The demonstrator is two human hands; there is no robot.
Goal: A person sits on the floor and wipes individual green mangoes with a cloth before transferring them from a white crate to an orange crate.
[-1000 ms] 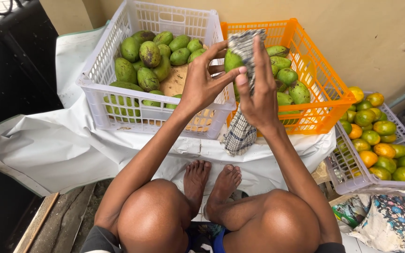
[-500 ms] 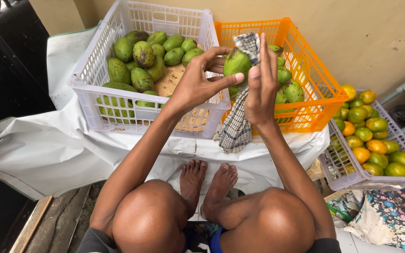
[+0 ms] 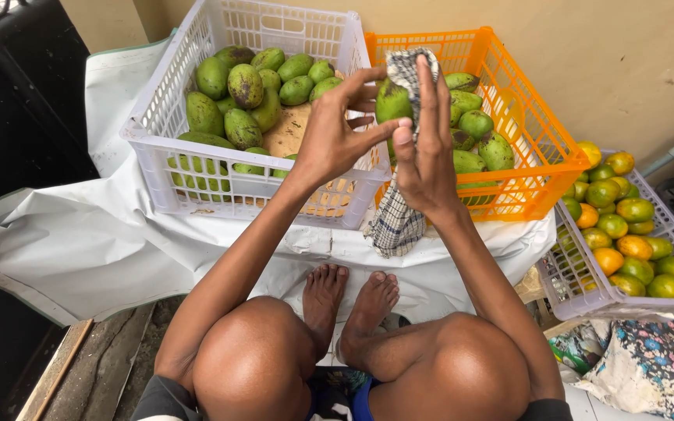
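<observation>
Gripping a green mango [image 3: 392,101], the left hand [image 3: 337,136] has lifted it higher than a second ago. The right hand [image 3: 424,152], fingers clasping a checked cloth [image 3: 399,210], now presses it against the fruit, so wiping continues.

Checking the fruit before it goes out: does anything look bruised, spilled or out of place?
Nothing stands out. The left hand holds a green mango while the right hand presses a checked cloth to it. Both crates sit upright, no fruit spilled.
</observation>
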